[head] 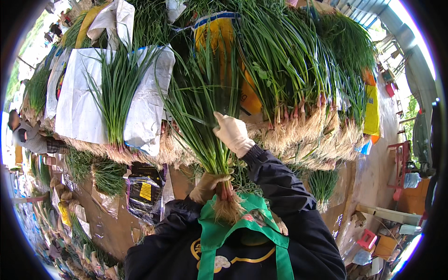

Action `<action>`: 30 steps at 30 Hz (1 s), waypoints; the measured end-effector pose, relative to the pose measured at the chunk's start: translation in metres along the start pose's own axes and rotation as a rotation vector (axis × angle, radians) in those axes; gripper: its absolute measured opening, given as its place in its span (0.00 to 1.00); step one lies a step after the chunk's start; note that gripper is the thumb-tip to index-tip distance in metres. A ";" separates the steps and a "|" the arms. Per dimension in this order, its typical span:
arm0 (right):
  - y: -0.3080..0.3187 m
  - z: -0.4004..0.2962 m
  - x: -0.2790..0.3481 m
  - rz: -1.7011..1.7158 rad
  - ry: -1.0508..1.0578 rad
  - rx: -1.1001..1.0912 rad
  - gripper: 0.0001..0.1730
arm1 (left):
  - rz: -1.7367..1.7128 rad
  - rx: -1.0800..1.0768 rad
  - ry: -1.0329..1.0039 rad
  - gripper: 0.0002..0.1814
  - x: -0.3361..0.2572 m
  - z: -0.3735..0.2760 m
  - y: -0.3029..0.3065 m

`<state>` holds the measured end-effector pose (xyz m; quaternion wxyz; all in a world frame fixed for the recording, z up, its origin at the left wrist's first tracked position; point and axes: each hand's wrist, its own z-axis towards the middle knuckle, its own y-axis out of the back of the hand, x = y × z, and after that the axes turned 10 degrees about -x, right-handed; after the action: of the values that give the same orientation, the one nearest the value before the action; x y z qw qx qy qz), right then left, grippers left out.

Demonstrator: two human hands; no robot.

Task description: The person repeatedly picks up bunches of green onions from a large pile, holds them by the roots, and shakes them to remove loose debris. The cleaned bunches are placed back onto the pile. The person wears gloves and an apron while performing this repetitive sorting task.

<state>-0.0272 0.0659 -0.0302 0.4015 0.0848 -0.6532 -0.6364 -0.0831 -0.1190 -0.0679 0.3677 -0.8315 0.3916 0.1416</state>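
Note:
My left hand [208,185], in a pale glove, grips a bunch of green onions [215,159] just above its reddish bases and tangled roots, in front of my green apron. Over the leaves of this bunch is my gloved right hand [232,134], its index finger extended towards the upper left; it is not plain whether it pinches a leaf. A second bunch of green onions [117,101] lies to the left on white woven sacks [82,94], roots towards me. To the right, a large heap of green onions [290,77] lies with its pale roots [301,131] facing me.
A yellow sack [213,33] lies among the leaves ahead. Below the heap at left are a black printed bag [145,192] and more onion bundles [110,178] on the floor. Another person [31,136] is at the far left. A red stool [367,239] stands at the lower right.

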 end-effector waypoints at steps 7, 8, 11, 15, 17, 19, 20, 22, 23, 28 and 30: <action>0.046 -0.090 -0.076 0.211 -0.590 0.126 0.27 | -0.005 0.100 0.056 0.23 -0.006 -0.009 0.014; 0.044 -0.108 -0.090 0.069 -0.489 0.181 0.31 | -0.045 0.015 -0.016 0.22 -0.007 -0.012 0.005; 0.039 -0.144 -0.089 -0.260 -0.291 0.242 0.38 | -0.093 -0.090 -0.115 0.20 -0.007 -0.011 -0.010; 0.036 -0.131 -0.019 0.340 -0.069 -0.187 0.22 | 0.030 -0.030 -0.048 0.13 -0.010 -0.015 -0.014; 0.037 -0.112 0.012 0.285 -0.124 -0.036 0.15 | 0.006 0.059 -0.009 0.11 -0.011 -0.015 -0.013; 0.008 -0.110 0.003 0.314 -0.123 0.056 0.12 | -0.038 0.064 -0.037 0.11 -0.007 -0.013 -0.011; 0.000 -0.108 -0.005 0.469 -0.105 -0.058 0.08 | -0.024 -0.050 0.010 0.11 0.005 -0.003 0.004; 0.006 -0.098 -0.020 0.447 -0.219 -0.087 0.05 | -0.025 -0.043 -0.035 0.12 0.002 -0.006 0.004; 0.010 -0.089 -0.031 0.491 -0.283 -0.111 0.05 | -0.028 -0.040 -0.057 0.13 0.001 -0.010 0.003; 0.030 -0.010 -0.019 0.601 -0.191 -0.310 0.09 | -0.123 0.013 -0.014 0.18 -0.007 -0.016 -0.002; 0.016 0.034 0.000 0.306 0.095 -0.343 0.14 | -0.165 -0.053 -0.029 0.18 -0.008 -0.017 -0.008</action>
<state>-0.0426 0.0945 -0.0112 0.5321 -0.0546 -0.5211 -0.6652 -0.0829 -0.1235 -0.0477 0.3616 -0.8682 0.3125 0.1334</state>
